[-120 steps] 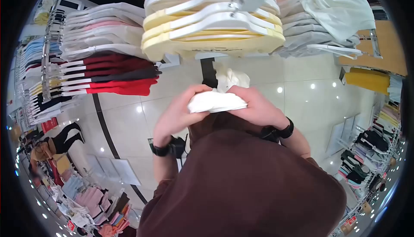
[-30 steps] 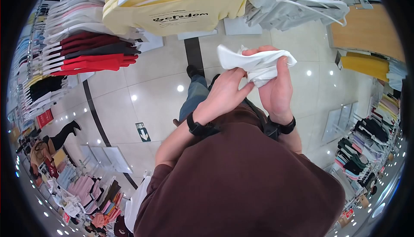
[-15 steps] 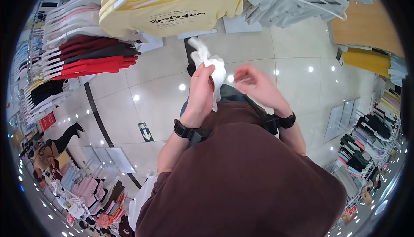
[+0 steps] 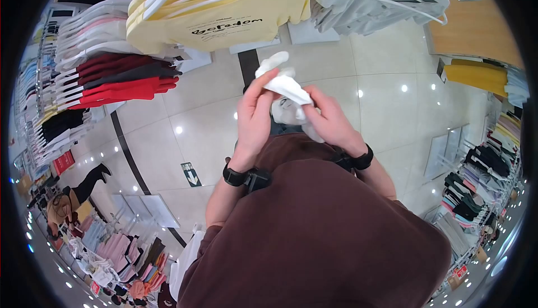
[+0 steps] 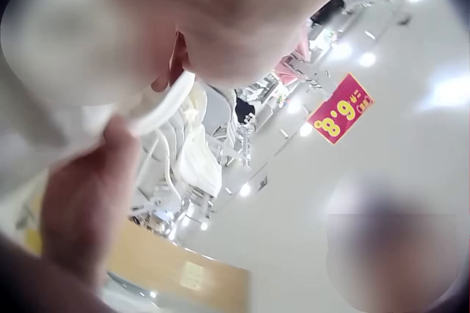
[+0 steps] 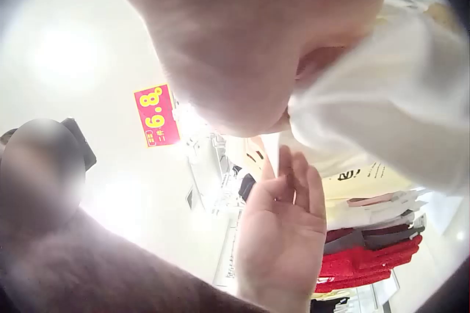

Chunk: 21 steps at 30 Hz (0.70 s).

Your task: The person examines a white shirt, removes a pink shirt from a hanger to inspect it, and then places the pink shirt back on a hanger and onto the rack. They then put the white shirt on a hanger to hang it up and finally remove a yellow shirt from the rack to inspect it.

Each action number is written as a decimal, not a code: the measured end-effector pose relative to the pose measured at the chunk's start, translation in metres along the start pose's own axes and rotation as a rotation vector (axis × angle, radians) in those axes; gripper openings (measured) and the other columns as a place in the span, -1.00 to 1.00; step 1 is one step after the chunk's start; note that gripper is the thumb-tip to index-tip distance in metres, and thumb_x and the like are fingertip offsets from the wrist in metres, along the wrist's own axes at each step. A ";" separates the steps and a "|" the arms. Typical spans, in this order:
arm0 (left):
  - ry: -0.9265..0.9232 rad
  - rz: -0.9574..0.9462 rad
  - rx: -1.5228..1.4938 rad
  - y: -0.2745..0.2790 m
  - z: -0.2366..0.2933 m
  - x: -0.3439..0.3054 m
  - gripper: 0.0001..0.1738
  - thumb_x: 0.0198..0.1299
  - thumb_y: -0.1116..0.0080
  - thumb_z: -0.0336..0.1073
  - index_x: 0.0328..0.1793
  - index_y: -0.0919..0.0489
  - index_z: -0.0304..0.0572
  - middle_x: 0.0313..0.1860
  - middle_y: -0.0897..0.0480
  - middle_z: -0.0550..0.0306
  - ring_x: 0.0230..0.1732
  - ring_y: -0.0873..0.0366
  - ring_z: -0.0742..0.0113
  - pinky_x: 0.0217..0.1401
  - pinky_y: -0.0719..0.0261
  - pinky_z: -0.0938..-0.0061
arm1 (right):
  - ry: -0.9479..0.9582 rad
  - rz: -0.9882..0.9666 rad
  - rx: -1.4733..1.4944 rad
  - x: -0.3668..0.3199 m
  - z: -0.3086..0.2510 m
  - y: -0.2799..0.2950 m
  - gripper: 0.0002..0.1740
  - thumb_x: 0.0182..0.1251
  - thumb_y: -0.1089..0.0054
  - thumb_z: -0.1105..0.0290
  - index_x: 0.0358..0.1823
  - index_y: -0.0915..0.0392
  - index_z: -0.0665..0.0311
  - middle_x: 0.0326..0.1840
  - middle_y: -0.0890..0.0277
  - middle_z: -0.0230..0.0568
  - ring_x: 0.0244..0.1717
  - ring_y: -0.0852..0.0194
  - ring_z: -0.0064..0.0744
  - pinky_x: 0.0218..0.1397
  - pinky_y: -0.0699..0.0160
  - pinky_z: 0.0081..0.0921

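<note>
We read "Boredom" in black script on the front yellow shirt (image 4: 218, 31) of the rack ahead, and a bold yellow "6.8" on a magenta sign (image 6: 156, 115), its lesser characters too small to tell. Glossy pale tiled floor (image 4: 386, 106) spreads below, where a floor marker (image 4: 191, 174) bears a white arrow; red garments (image 4: 131, 91) hang to the left. We see the white cloth (image 4: 288, 88) raised between two hands, before the brown top (image 4: 314, 224) — the left hand (image 4: 255, 119) pinches its left part, the right hand (image 4: 334, 124) its right, thumb against fingers, forearms angled inward.
</note>
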<state>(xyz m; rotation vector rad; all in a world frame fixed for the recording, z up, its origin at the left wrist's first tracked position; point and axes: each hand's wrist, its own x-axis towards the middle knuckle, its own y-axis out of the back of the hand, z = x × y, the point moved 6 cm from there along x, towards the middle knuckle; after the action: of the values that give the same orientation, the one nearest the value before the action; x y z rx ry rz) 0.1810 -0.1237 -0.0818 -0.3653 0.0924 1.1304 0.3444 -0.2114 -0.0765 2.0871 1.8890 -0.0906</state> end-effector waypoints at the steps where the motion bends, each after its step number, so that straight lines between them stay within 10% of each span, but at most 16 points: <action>1: -0.115 0.032 0.206 0.008 0.007 0.002 -0.56 0.58 -0.05 -0.49 0.49 -0.69 -0.25 0.08 -0.79 0.10 0.00 -0.68 0.41 0.12 -0.66 0.45 | -0.008 0.060 0.007 0.000 0.000 0.005 -0.73 0.61 -0.20 0.34 0.18 -0.59 0.33 -0.11 -0.77 -0.06 -0.18 -0.72 -0.23 -0.08 -0.61 -0.30; 8: -0.116 -0.122 0.857 0.023 0.002 -0.006 -0.69 0.54 -0.18 -0.38 0.27 -0.81 -0.22 -0.15 -0.80 -0.12 -0.23 -0.69 0.07 -0.09 -0.62 0.27 | -0.063 -0.021 -0.092 0.000 -0.008 0.013 -0.71 0.58 -0.38 0.23 0.10 -0.65 0.27 -0.31 -0.73 -0.19 -0.35 -0.60 -0.40 -0.23 -0.53 -0.36; 15: 0.061 -0.223 0.756 0.020 -0.010 -0.021 -0.73 0.53 -0.18 -0.36 0.16 -0.84 -0.18 -0.21 -0.75 -0.11 -0.24 -0.70 0.03 -0.11 -0.61 0.19 | -0.079 -0.065 -0.177 0.001 -0.005 0.018 -0.75 0.56 -0.39 0.26 0.07 -0.69 0.26 -0.32 -0.69 -0.25 -0.32 -0.55 -0.45 -0.19 -0.53 -0.41; 21: -0.570 0.118 0.874 0.028 0.001 -0.016 -0.77 0.61 -0.19 -0.27 0.15 -0.74 -0.23 -0.29 -0.69 -0.08 -0.29 -0.67 0.08 -0.16 -0.57 0.17 | -0.136 -0.055 -0.167 0.004 -0.006 0.021 -0.77 0.66 -0.31 0.27 0.02 -0.71 0.31 -0.32 -0.65 -0.37 -0.26 -0.49 -0.60 -0.14 -0.53 -0.47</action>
<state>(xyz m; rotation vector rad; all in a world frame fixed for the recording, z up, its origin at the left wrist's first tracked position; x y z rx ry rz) 0.1487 -0.1269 -0.0838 0.7456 0.0966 1.1627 0.3645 -0.2075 -0.0677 1.8718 1.8080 -0.0818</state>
